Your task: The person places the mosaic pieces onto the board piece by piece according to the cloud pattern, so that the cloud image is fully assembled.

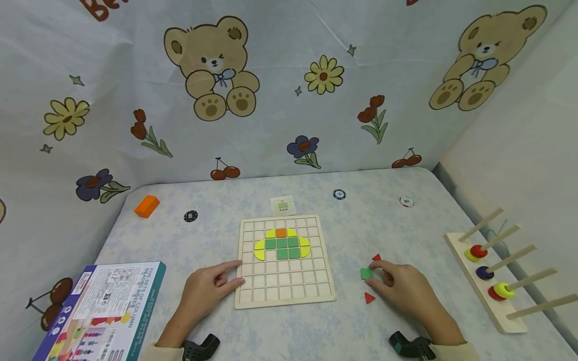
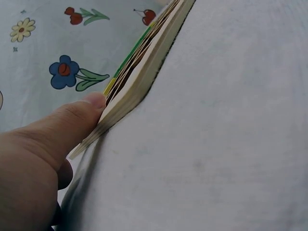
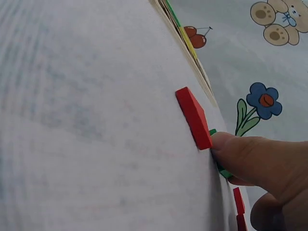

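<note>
A square wooden grid board [image 1: 284,296] lies in the middle of the table. On it, several green square tiles [image 1: 282,243], yellow rounded tiles [image 1: 304,245] and one orange tile [image 1: 281,232] form a pattern in the upper half. My left hand [image 1: 205,288] touches the board's left edge with thumb and index finger; the thumb [image 2: 72,118] lies at the rim in the left wrist view. To the right of the board, my right hand [image 1: 404,286] pinches a green square tile [image 1: 366,274] between thumb and index finger. Red triangle tiles [image 1: 369,298] lie close around it.
A small pattern card [image 1: 283,205] lies behind the board. Poker chips [image 1: 190,216] and an orange block [image 1: 147,206] are farther back. A box [image 1: 117,301] lies at the left. On the right stands a wooden peg rack [image 1: 478,281] with coloured rings.
</note>
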A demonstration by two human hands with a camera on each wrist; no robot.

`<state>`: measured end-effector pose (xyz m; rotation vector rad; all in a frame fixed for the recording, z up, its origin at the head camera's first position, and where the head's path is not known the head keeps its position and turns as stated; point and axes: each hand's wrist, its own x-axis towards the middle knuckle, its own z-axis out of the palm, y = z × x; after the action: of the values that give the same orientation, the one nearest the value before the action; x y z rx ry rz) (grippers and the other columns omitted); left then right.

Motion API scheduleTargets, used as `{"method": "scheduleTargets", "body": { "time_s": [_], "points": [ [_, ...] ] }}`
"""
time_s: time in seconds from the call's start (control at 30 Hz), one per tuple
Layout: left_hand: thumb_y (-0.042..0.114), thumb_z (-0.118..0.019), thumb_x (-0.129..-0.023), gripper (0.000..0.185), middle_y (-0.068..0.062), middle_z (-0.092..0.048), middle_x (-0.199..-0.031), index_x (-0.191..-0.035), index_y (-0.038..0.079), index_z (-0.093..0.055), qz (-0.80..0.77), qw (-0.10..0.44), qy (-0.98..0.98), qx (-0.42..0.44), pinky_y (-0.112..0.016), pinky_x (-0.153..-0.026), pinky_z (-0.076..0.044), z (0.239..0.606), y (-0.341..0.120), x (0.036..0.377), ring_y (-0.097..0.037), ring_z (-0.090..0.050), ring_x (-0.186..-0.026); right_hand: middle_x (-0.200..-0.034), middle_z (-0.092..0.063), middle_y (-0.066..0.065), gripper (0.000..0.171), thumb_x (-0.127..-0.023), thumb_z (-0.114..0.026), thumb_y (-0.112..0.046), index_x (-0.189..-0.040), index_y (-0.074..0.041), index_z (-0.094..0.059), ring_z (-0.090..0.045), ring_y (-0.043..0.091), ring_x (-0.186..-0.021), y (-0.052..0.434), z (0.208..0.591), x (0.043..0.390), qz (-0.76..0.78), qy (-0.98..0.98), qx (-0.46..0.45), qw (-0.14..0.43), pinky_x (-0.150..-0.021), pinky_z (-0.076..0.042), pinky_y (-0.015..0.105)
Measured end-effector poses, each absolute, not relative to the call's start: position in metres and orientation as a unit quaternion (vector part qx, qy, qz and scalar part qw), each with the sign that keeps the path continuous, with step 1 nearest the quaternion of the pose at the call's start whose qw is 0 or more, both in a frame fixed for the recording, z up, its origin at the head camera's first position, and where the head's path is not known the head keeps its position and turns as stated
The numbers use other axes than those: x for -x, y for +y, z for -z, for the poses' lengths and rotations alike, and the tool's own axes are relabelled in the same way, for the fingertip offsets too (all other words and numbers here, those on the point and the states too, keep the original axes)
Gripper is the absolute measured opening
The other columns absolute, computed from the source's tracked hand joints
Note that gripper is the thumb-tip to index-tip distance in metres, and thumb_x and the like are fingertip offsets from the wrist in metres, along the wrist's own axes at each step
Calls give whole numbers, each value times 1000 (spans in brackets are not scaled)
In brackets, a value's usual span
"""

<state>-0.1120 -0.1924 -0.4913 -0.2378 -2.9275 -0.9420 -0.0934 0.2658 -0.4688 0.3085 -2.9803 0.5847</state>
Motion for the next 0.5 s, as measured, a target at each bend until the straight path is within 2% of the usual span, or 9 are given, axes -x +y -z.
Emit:
{"method": "scheduleTargets", "body": {
  "time_s": [0.5],
  "points": [
    [52,-82,-83,41,17,-34,-53,-120,34,-76,303,37,-949,82,-24,-52,-24,491,-193,112,-2,-27,-48,-55,-33,-18,27,-83,-86,-35,-103,-20,-77,-25,-1,-47,252,464,101,-196,-963,-154,102,-46,-26,23]
  ]
}}
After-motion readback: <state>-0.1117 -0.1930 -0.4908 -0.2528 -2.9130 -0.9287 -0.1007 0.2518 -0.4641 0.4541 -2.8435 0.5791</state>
